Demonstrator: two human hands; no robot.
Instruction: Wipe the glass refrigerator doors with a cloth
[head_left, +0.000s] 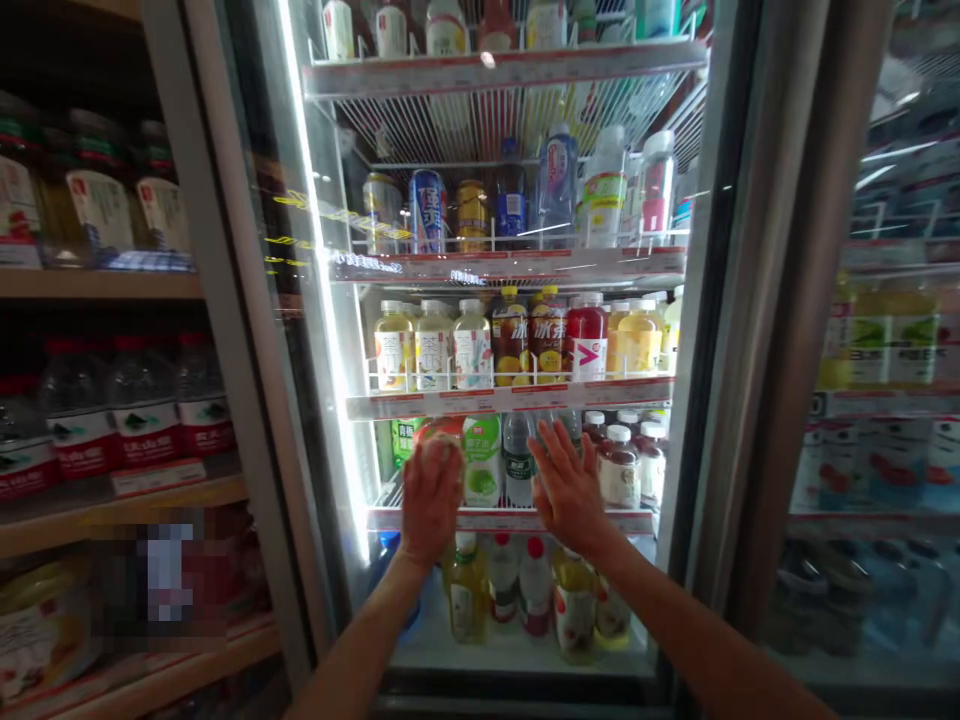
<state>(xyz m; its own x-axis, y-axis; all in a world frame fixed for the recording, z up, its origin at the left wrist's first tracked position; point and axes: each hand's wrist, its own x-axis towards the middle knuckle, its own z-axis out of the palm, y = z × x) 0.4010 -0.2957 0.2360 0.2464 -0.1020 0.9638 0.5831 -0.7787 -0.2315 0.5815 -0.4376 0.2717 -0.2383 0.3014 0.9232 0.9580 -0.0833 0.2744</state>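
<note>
Both my hands reach into an open drinks fridge at its second-lowest shelf (510, 519). My left hand (430, 497) is closed round the top of a bottle (442, 432) with a red and white label at the left of that shelf. My right hand (568, 485) is open, fingers spread, in front of a clear water bottle (517, 460) and next to a white-capped dark bottle (619, 467). Between my hands stands a green and white bottle (481, 458).
The fridge's glass door (270, 330) stands open at the left. Upper shelves hold cans (427, 212) and juice bottles (472, 345); more bottles (517, 590) fill the bottom shelf. Wooden shelves (97, 285) with water bottles stand left; a closed fridge (885, 400) stands right.
</note>
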